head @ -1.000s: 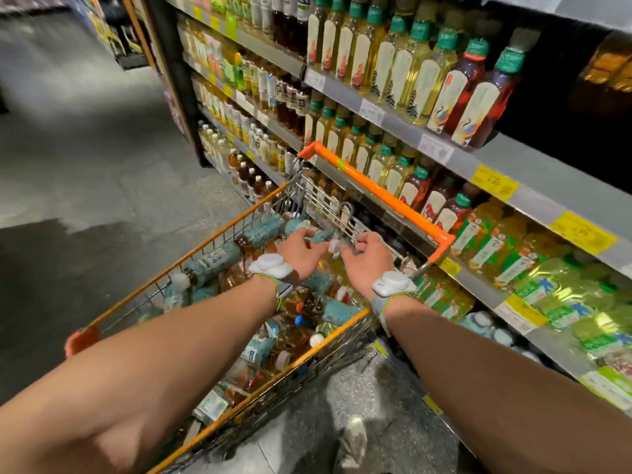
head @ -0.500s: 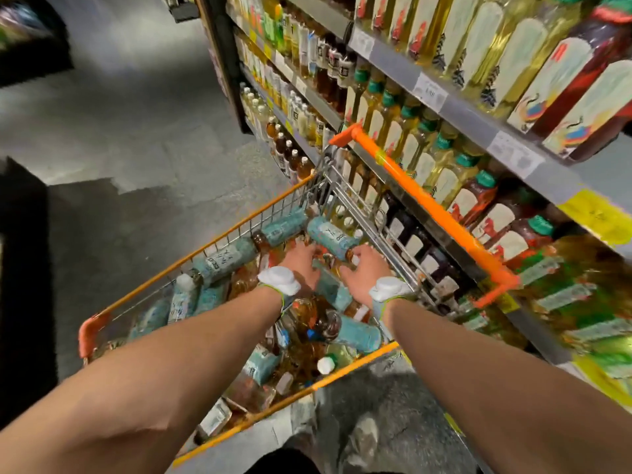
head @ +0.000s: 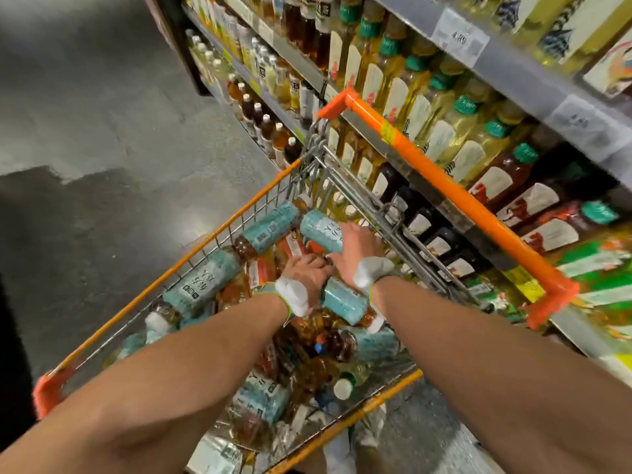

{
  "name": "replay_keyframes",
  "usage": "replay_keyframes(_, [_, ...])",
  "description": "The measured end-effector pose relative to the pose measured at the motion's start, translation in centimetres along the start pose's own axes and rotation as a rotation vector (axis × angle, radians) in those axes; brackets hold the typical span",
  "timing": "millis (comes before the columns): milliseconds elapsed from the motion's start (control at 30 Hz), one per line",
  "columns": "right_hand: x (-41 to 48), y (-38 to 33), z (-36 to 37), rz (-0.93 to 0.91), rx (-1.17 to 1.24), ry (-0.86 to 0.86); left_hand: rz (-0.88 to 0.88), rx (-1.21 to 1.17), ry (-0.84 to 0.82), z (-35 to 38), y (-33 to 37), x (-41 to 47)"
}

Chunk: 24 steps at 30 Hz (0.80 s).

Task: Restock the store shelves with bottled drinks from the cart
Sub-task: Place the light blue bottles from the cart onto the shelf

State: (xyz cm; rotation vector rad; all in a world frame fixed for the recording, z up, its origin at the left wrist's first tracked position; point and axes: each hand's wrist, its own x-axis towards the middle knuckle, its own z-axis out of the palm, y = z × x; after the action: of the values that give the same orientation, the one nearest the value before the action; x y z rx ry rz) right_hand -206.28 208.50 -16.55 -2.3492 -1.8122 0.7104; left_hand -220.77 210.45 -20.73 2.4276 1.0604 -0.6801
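Observation:
An orange-rimmed wire cart (head: 191,256) stands beside the shelves (head: 513,68), piled with lying bottles of amber drink with teal labels. Both my hands are down inside it, near the handle end. My right hand (head: 357,244) grips one teal-labelled bottle (head: 321,230) at its end. My left hand (head: 306,268) reaches among red-labelled bottles (head: 294,246), fingers bent downward and their tips hidden. Another teal-labelled bottle (head: 343,301) lies under both wrists. White bands sit on both wrists.
The cart's orange handle (head: 444,179) runs close along the shelf front on the right. The shelves hold rows of upright green-capped yellow, red and dark drinks with price tags. Grey floor (head: 85,131) opens to the left of the cart.
The view has dipped closer to the cart. Both hands have gone deeper among the bottles, and my right hand has closed on the teal-labelled bottle near the handle end.

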Motion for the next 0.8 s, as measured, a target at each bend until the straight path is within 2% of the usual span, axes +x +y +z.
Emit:
replay_keyframes(200, [0.4,-0.1,0.8,0.009,-0.165,-0.041,0.058,0.04,0.012,1.4,-0.2,0.9])
replay_keyframes(367, [-0.9,-0.6,0.2,0.051,-0.066,-0.02,0.048,0.06,-0.074,-0.1,-0.4,-0.6])
replay_keyframes(467, [-2.5,-0.9,-1.1,0.093,0.014,0.004,0.028,0.042,-0.033,-2.9,-0.7,-2.2])
replay_keyframes(600, [-5.6,-1.3,-5.6,0.147,0.076,0.143,0.013,0.098,0.092,-7.9,0.4,-5.0])
replay_keyframes(733, [-10.1,0.5,-10.7,0.151,0.107,0.315,0.022,0.108,0.178,-11.9,5.0,-7.4])
replay_keyframes(800, [-12.7,2.0,-12.5,0.156,0.162,0.339,0.038,0.127,0.214,-13.2,7.7,-8.3])
